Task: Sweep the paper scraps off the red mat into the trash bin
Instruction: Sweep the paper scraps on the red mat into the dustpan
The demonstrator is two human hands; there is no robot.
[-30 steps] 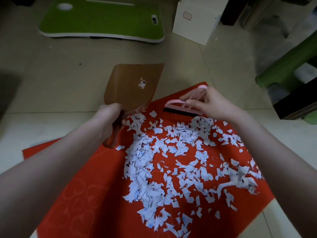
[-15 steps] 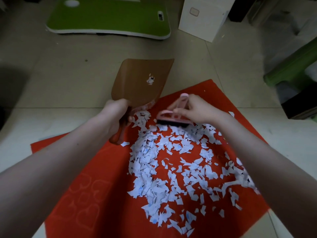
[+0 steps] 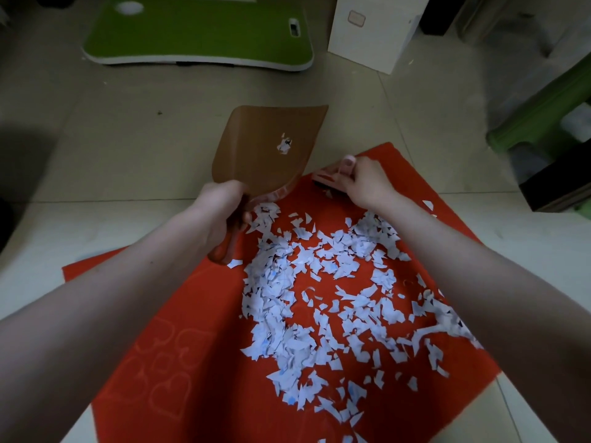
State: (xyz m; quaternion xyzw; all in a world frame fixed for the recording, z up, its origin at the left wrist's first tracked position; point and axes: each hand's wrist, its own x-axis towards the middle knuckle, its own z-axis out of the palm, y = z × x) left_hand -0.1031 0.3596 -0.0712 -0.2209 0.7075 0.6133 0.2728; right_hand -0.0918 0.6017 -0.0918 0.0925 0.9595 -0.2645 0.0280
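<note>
Brush (image 3: 329, 178) moved to mat's far edge | right hand (image 3: 364, 183) gripping | dustpan (image 3: 275, 148) pointing away

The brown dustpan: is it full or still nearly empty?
Nearly empty. The dustpan, held by the left hand, carries only one small clump of scraps.

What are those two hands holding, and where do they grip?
The left hand grips the brown plastic dustpan by its reddish handle. The right hand holds the small pink brush by its looped top handle.
</note>
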